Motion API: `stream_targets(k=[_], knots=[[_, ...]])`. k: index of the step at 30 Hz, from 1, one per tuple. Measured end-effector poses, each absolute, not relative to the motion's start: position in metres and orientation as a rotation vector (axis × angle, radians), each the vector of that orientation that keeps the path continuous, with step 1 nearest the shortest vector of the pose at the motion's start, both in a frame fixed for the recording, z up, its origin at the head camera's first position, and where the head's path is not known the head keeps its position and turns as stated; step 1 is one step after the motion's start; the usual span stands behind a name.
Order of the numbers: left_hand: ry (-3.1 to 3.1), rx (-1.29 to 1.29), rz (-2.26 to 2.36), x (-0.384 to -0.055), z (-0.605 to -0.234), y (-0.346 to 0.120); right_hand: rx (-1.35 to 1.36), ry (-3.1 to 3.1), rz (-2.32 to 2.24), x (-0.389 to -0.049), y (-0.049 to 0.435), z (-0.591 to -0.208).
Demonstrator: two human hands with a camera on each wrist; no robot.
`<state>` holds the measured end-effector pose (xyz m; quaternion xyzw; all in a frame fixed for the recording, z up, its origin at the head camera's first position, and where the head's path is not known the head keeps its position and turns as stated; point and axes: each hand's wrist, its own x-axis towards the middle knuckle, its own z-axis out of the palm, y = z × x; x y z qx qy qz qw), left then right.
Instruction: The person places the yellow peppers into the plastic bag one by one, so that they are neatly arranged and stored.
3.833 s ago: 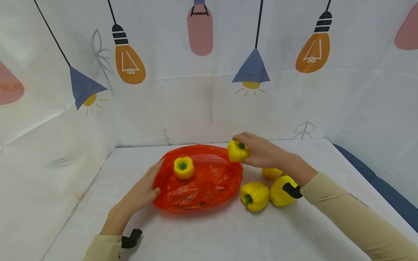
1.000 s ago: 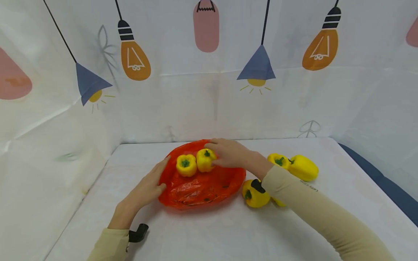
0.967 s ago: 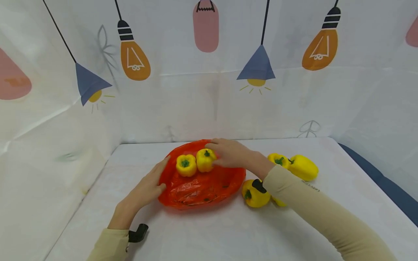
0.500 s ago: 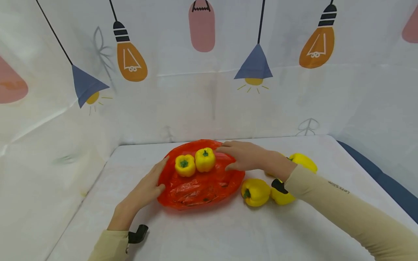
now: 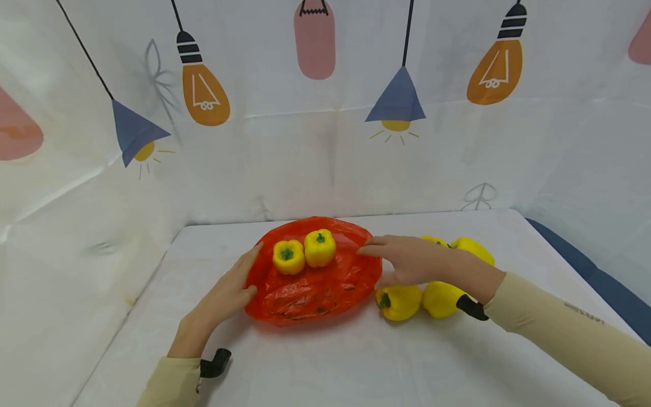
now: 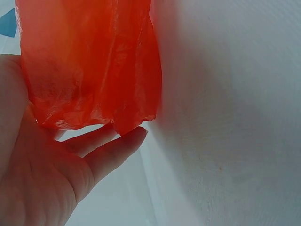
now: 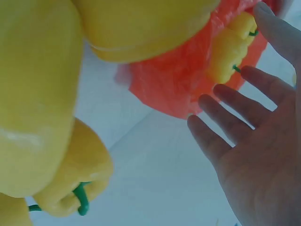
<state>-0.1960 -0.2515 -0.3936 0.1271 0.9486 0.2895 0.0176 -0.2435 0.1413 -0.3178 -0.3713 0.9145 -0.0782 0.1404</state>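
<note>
On red plastic (image 5: 315, 294), 2 yellow peppers (image 5: 320, 249), right grip (image 5: 411, 260) apart, left grip (image 5: 222, 297) alongside seemingly apart.

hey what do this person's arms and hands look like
The left hand and right hand are bare. The left sleeve and right sleeve are beige and wrist-length. A black piece sits at the left sleeve's end, a second black piece at the right's. Dark lettering on the right sleeve is too small to read.

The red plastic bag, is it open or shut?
Open: the red plastic bag has its rim spread wide, and two yellow peppers show inside.
</note>
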Motion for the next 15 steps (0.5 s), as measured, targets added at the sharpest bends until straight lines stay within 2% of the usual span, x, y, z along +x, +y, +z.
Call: stream_targets(k=[7, 15], knots=[[2.938, 0.396, 0.9, -0.196, -0.391, -0.249, -1.009, 2.603, -0.222, -0.223, 0.153, -0.327], [2.948, 0.385, 0.896, -0.197, -0.392, -0.249, -1.15, 2.676, -0.162, -0.205, 0.162, -0.337]])
